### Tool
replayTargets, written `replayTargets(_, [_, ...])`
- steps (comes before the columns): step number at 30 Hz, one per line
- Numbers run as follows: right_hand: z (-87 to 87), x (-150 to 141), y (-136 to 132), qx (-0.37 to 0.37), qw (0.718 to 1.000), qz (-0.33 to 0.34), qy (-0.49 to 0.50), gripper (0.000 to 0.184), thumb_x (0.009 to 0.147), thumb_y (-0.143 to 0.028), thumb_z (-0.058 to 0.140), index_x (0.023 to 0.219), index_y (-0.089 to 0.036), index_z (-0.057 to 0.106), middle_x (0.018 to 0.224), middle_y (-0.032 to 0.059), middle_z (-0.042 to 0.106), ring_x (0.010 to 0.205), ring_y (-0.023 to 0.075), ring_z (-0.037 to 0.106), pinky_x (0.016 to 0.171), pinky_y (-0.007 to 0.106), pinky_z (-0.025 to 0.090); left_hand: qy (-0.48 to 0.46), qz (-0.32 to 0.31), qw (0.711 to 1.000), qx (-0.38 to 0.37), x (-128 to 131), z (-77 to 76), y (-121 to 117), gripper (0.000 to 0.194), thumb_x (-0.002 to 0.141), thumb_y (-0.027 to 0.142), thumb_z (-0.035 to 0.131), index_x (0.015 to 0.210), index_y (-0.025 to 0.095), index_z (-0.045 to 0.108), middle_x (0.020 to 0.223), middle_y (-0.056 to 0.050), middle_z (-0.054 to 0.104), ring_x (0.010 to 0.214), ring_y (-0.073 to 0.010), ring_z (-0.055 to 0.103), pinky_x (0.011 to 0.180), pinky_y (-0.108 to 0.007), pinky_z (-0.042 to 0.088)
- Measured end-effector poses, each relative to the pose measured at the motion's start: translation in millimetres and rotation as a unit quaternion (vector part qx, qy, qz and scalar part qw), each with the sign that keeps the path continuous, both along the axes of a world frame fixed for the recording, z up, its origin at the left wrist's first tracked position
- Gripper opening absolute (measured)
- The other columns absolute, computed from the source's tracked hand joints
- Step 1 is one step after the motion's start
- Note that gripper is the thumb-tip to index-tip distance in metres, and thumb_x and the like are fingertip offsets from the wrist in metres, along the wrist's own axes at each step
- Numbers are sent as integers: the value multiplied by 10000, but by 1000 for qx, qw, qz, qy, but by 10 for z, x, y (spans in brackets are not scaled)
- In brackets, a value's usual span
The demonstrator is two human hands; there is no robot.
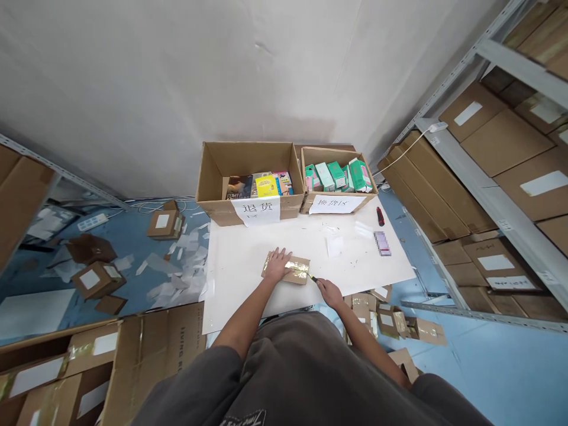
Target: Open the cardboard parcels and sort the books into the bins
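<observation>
A small cardboard box with shiny tape along its top lies on the white table near its front edge. Flat across the left part of that box rests my left hand, fingers stretched out, pressing on it. My right hand is closed around a utility knife with a yellow and black handle. The knife's tip points at the right end of the box, by the tape; whether the blade touches it is too small to tell.
Behind stand an open carton with books and a smaller carton with green boxes. A red-black cutter, purple notes and paper scraps lie right on the white table. Shelves flank the right; boxes litter the floor.
</observation>
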State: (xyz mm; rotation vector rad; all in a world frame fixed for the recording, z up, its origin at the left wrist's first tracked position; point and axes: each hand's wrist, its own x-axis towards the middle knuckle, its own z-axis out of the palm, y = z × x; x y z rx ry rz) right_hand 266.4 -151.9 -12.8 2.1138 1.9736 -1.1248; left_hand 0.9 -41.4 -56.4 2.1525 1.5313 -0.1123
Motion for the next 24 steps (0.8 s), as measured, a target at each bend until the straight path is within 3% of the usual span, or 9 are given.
replayTargets(7, [-22, -244, -66, 18, 997, 25, -74, 476, 1083, -499, 357, 1485, -278, 483, 1231, 104, 638, 1029, 236, 662, 828, 277, 442, -27, 6, 998, 61, -4, -71, -134, 663, 970, 563, 513, 1565, 282, 427, 1604, -95, 463, 1572, -358, 202, 1289, -534, 98])
replayTargets(13, [-57, -496, -19, 17, 995, 14, -98, 468, 1094, -473, 330, 1502, -258, 404, 1316, 117, 629, 1008, 244, 681, 819, 301, 448, -49, 13, 997, 65, -6, -83, -206, 691, 941, 517, 599, 1561, 264, 429, 1569, -130, 497, 1515, -385, 311, 1287, -560, 104])
replayTargets(21, [-122, -351, -158, 31, 981, 1, -189, 446, 1100, -476, 317, 1447, -212, 412, 1214, 144, 657, 975, 274, 707, 786, 316, 474, -29, 19, 997, 69, 45, -55, -235, 671, 959, 519, 573, 1571, 305, 403, 1566, -98, 502, 1490, -364, 343, 1290, -557, 94])
replayTargets(24, [-184, -438, -184, 34, 979, -26, -197, 451, 1102, -472, 302, 1445, -202, 411, 1210, 157, 663, 967, 276, 715, 796, 326, 484, -30, 22, 997, 69, 83, -66, -234, 640, 978, 516, 534, 1562, 280, 424, 1555, -111, 512, 1475, -361, 363, 1294, -545, 79])
